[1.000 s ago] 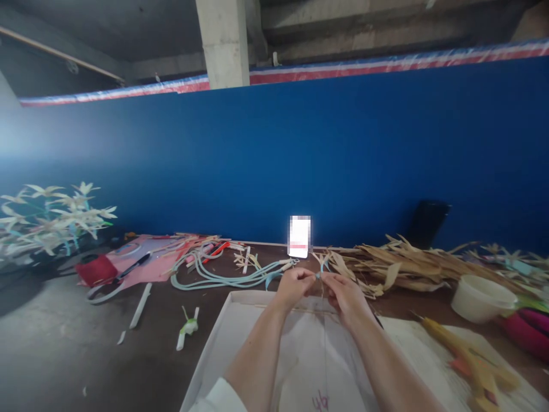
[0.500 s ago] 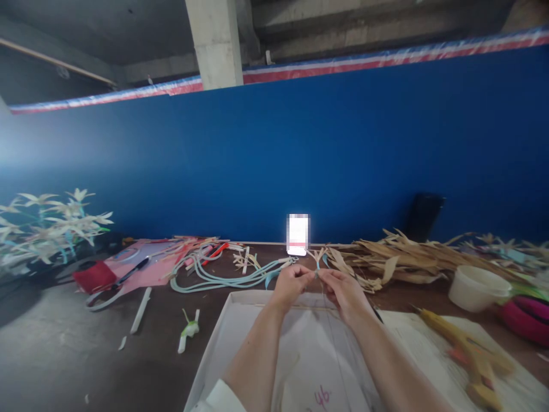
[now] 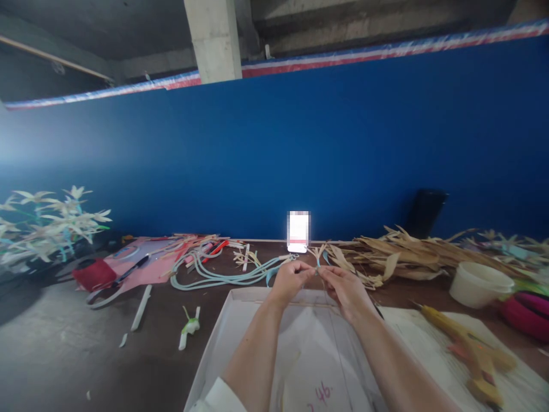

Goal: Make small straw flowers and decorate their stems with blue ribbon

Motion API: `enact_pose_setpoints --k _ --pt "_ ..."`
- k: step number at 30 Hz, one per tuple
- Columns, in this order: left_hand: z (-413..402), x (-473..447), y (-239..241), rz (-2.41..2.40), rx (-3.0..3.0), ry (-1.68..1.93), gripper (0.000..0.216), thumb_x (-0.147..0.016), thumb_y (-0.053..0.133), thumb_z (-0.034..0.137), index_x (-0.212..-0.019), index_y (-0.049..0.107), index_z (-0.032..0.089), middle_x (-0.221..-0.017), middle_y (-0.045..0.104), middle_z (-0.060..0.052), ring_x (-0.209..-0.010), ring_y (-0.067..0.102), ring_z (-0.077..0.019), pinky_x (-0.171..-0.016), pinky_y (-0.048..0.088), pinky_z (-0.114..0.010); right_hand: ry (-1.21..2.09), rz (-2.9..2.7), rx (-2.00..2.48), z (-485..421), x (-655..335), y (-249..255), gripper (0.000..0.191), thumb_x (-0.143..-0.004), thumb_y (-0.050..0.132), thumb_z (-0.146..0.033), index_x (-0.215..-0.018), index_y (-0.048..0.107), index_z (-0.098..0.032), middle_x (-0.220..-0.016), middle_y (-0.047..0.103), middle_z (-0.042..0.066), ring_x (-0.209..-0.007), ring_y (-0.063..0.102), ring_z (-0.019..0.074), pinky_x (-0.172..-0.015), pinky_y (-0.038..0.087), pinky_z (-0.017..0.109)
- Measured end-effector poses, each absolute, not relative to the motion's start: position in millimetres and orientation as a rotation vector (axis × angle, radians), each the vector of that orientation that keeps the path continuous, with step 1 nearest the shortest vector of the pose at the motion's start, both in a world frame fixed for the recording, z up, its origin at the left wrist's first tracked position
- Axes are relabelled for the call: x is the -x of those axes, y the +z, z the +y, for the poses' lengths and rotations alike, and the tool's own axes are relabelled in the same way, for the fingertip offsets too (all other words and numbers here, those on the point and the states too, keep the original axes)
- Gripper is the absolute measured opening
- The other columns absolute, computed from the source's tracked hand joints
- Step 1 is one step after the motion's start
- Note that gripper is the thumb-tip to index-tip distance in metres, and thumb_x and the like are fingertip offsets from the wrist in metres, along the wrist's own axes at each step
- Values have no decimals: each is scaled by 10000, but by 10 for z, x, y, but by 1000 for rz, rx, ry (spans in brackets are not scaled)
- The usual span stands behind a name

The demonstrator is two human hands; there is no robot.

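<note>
My left hand [image 3: 290,280] and my right hand [image 3: 345,289] meet above the far edge of a shallow white box [image 3: 214,349]. Both pinch a small dried-leaf flower with a light blue stem [image 3: 318,257], its tan petals sticking up between the fingertips. A thin stem or wire runs down from the flower toward me, over the box. Both hands are closed in a pinch.
A pile of dried leaves [image 3: 412,254] lies right of my hands. A white cup [image 3: 480,284], a pink object [image 3: 525,315] and a yellow glue gun [image 3: 467,349] sit further right. Light blue strips [image 3: 218,274], pink paper [image 3: 146,266] and finished flowers [image 3: 51,220] lie left.
My hands have risen slightly and moved a touch farther away, still pinching the small flower. The view has tipped a little.
</note>
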State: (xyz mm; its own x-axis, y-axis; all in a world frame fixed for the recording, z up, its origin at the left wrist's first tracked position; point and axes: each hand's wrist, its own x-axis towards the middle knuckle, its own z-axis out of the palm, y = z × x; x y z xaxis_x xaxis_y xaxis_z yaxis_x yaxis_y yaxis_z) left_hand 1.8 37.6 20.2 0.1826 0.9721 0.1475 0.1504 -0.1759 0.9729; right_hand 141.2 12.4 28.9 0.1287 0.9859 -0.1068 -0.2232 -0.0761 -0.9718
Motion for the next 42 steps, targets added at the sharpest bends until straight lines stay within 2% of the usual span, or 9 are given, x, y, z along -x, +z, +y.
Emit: enact_pose_setpoints --k 7,15,22,31,36,42 --pt "383 -13 251 1174 -1479 1041 346 -638 648 419 -809 662 118 -502 446 38 -447 330 -53 -445 262 -193 1244 -954 1146 124 -1391 267 338 -581 698 -389 -815 647 -151 -460 365 -76 -409 271 52 -392 156 203" --pt "355 -44 274 1155 -1390 1086 352 -619 664 426 -786 659 116 -536 473 33 -453 319 -48 -438 241 -191 1311 -922 1062 104 -1379 287 391 -573 720 -398 -879 653 -164 -459 341 -83 -408 256 54 -394 146 209" --pt "323 -48 316 1157 -1483 1089 324 -621 668 427 -749 656 130 -529 482 31 -499 362 -67 -510 317 -201 1340 -876 1023 101 -1380 275 376 -562 724 -381 -853 640 -158 -441 305 -98 -406 237 50 -409 149 205" --pt "297 -63 323 1168 -1511 1119 294 -648 643 416 -730 650 134 -515 480 27 -528 397 -87 -537 340 -214 1145 -995 1130 127 -1386 251 321 -602 677 -420 -796 648 -166 -410 354 -76 -384 280 79 -409 170 243" --pt "299 -60 313 1164 -1611 1171 270 -683 617 405 -718 651 139 -585 538 13 -568 428 -90 -558 344 -210 1130 -981 1149 159 -1423 227 332 -614 674 -424 -837 664 -179 -433 444 -54 -399 349 89 -411 200 232" --pt "275 -55 343 1116 -1587 1233 276 -719 588 400 -748 657 135 -665 604 -15 -616 491 -110 -597 373 -223 926 -1100 1274 110 -1458 346 298 -664 633 -399 -849 697 -174 -417 450 -49 -398 359 106 -425 254 249"
